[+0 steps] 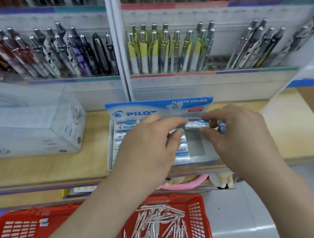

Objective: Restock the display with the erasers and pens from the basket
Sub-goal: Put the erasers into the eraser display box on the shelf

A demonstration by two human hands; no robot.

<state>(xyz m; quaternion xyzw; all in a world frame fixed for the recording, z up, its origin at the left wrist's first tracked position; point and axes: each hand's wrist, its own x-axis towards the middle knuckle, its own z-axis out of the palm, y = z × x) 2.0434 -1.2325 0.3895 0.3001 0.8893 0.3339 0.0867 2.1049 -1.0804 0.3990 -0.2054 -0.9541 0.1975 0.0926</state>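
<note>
A blue and white eraser display box stands on the wooden shelf, with rows of wrapped erasers on its left side and a bare slot on its right. My right hand pinches one eraser between thumb and fingers above that bare slot. My left hand hovers over the box's middle rows, its fingertips touching the same eraser's left end. Below, a red basket holds several pale pens.
Tiered pen racks stand behind the eraser box, with darker pens on the left. A grey-white carton lies on the wooden shelf to the left. Pink and cream soft items hang under the shelf edge. Grey floor lies at right.
</note>
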